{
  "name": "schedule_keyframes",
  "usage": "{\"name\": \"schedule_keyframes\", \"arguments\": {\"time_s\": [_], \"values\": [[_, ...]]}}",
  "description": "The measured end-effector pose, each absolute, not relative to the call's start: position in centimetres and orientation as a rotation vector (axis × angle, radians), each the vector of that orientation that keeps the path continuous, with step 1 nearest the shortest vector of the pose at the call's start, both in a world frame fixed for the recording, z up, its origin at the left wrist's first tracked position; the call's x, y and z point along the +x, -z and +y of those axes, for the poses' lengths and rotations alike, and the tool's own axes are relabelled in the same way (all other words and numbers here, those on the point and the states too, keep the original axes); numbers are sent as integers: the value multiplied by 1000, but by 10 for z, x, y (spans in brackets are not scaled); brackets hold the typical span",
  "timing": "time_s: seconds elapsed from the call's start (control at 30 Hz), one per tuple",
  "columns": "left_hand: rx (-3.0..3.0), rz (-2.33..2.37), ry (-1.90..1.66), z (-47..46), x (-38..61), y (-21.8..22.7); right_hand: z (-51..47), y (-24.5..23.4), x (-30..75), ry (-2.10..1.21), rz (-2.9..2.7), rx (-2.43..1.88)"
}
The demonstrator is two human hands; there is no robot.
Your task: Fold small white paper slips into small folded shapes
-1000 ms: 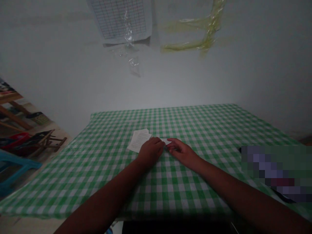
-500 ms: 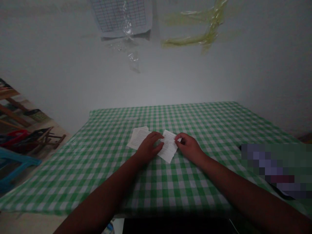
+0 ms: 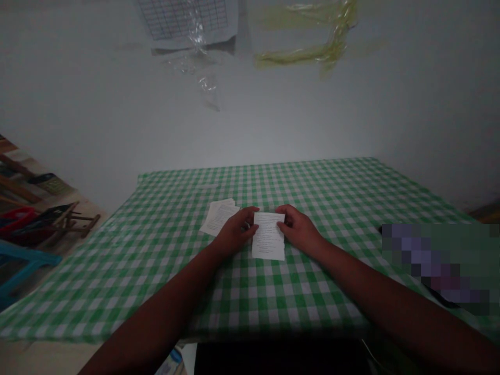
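Left hand (image 3: 235, 229): pinching sheet (image 3: 269, 238) at upper left edge
Right hand (image 3: 299, 226): pinching upper right edge
Forearms (image 3: 183, 289): angled inward over surface (image 3: 332, 200)

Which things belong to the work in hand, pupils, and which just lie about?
In use:
White printed paper sheet, in left hand and right hand
Likely: white printed paper pile

Just around:
Blue plastic stool
Red rounded container
White gridded wall paper

The room around me looks homely: green-checked cloth (image 3: 312, 195) mid-frame, gridded sheet (image 3: 213, 18) taped to the wall (image 3: 292, 114) up top, red basin (image 3: 17, 219) at far left.
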State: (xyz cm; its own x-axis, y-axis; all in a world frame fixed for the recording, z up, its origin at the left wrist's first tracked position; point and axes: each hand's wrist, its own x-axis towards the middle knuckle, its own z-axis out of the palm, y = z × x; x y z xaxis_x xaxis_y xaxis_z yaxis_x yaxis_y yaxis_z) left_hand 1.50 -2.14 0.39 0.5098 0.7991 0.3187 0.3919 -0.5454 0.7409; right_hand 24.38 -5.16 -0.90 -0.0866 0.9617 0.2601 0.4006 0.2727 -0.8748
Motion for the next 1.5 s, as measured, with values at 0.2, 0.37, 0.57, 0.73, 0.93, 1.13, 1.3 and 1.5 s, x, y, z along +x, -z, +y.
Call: {"name": "schedule_keyframes", "arguments": {"time_s": [0.2,0.37,0.57,0.73,0.93,1.13,1.3,1.5], "values": [[2182,1028,-854,-19,16,-4,-54,6,242,-788,-1658,-1247],[2334,1019,-833,-19,16,-7,-56,3,241,-739,-1682,-1253],[2343,973,-811,-22,17,-11,-56,2,244,-643,-1761,-1288],[2301,992,-817,-21,17,-9,-54,5,246,-627,-1765,-1318],[2280,1028,-743,-18,16,-2,-53,-2,248,-564,-1760,-1406],[2387,972,-663,-18,13,-5,-51,-5,251,-507,-1757,-1434],[2463,911,-577,-17,12,-9,-49,-1,253,-459,-1745,-1426],[2492,798,-565,-18,11,-11,-47,1,255,-424,-1725,-1417]]}}
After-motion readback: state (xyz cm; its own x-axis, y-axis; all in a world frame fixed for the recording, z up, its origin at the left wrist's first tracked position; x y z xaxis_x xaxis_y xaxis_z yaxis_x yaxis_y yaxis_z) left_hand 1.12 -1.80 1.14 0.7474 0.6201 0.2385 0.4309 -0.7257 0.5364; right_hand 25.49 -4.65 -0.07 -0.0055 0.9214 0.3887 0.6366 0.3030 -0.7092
